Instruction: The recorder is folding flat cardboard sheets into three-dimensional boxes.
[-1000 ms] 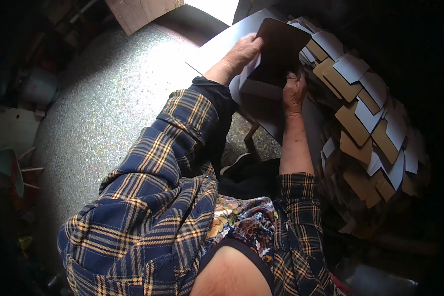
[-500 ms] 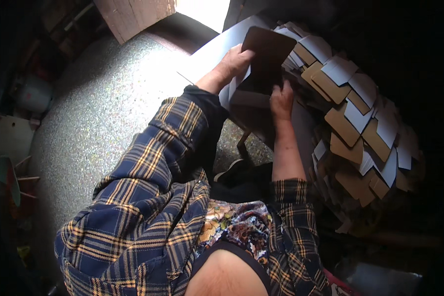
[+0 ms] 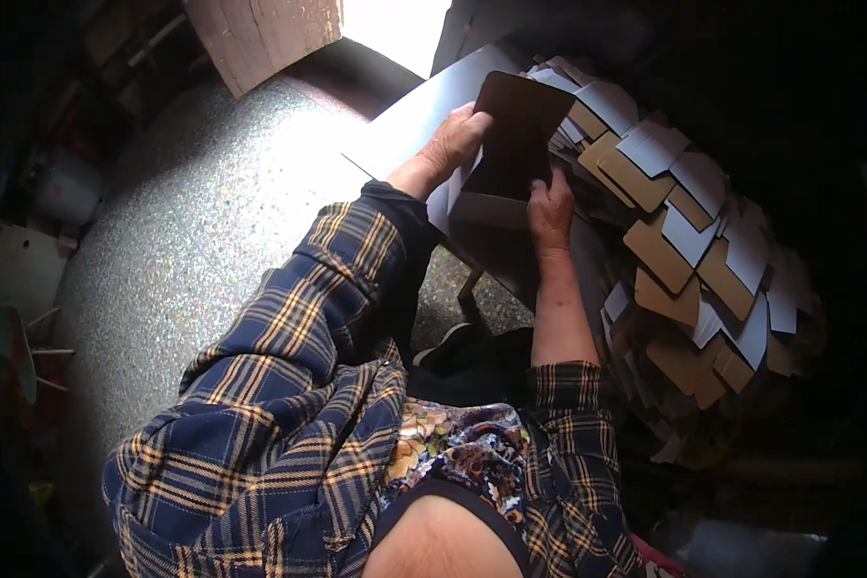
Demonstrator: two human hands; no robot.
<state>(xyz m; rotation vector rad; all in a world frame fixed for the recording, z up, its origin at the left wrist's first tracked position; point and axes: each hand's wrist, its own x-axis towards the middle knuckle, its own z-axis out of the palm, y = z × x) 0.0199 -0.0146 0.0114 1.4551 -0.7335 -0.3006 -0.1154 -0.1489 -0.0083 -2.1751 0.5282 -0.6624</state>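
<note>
A small cardboard box [image 3: 520, 135], its dark brown inside toward me and its lid flap raised, is between my two hands. My left hand [image 3: 456, 142] grips its left edge, thumb on the brown face. Along its right side, my right hand [image 3: 551, 210] is closed on the edge near the lower corner. Below the hands, the box's lower part lies in shadow, so its folds are hard to make out. Under it is a pale tabletop [image 3: 409, 120], lit brightly at the left.
To the right lies a large heap of flat cardboard blanks [image 3: 660, 236], white on one side and brown on the other. A wooden board [image 3: 265, 39] juts in at the top. Speckled floor [image 3: 193, 231] spreads on the left. A table leg [image 3: 470, 284] stands below the tabletop.
The box with its raised flap sits slightly lower in view and nearer my right hand. Both hands keep their hold on it. The whole view has shifted a little.
</note>
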